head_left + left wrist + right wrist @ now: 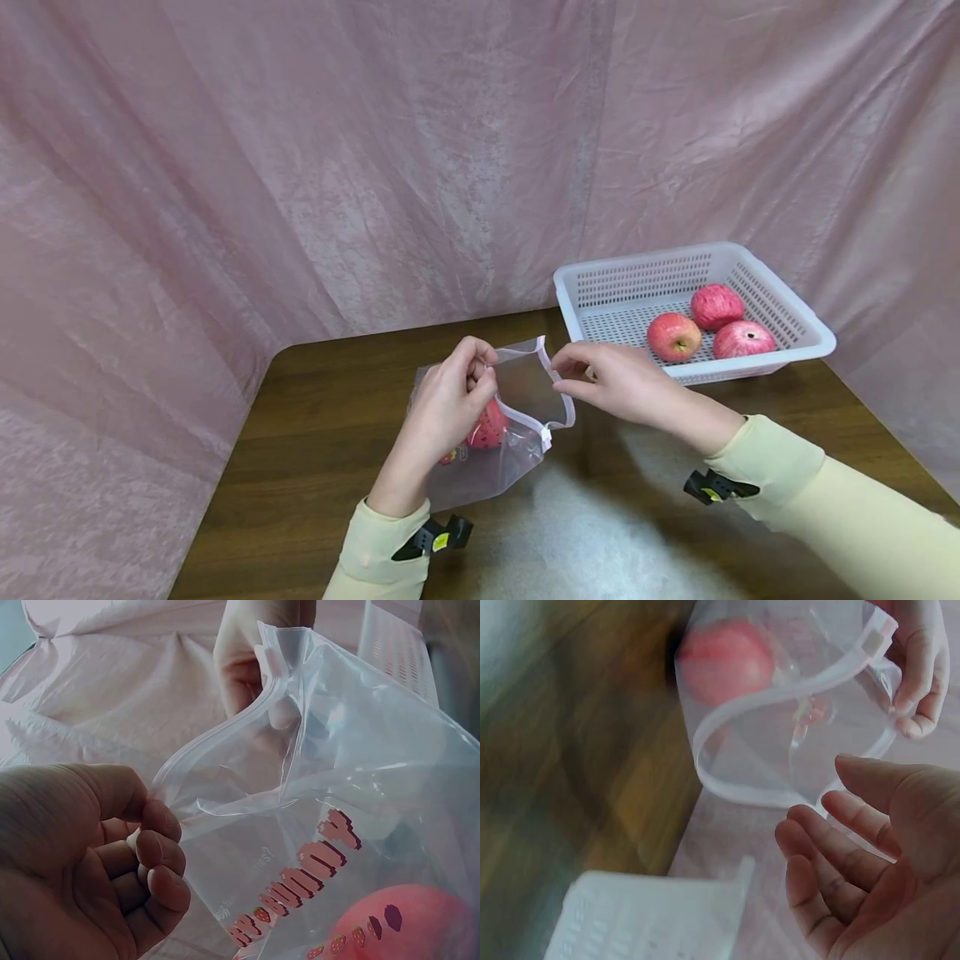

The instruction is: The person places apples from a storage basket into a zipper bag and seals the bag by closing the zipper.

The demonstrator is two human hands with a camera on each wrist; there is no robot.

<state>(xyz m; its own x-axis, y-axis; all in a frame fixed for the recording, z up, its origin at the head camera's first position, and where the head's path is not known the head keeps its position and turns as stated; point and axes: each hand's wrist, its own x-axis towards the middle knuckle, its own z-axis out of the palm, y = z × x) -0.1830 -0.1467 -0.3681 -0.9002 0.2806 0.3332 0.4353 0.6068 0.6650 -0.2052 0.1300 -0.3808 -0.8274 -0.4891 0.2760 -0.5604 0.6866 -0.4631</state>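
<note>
A clear zip bag (pixel 480 483) with a white slider (pixel 546 437) stands with its mouth spread, facing the basket. Inside shows a red apple (pixel 727 664), partly behind red lettering and strawberries printed on the plastic. My left hand (pixel 112 855) pinches the bag's edge between thumb and index finger, the other fingers curled in. Across the mouth, my right hand (pixel 618 383) has its thumb and fingers parted, with nothing between them. Its fingertips (pixel 799 817) are right at the bag's white rim (pixel 742 796).
A white perforated basket (pixel 806 337) at the back right holds three red apples (pixel 673 337). Both stand on a dark wooden table (pixel 300 467), with a pink curtain (pixel 420 167) behind. Each sleeve carries a black wrist camera (pixel 720 487).
</note>
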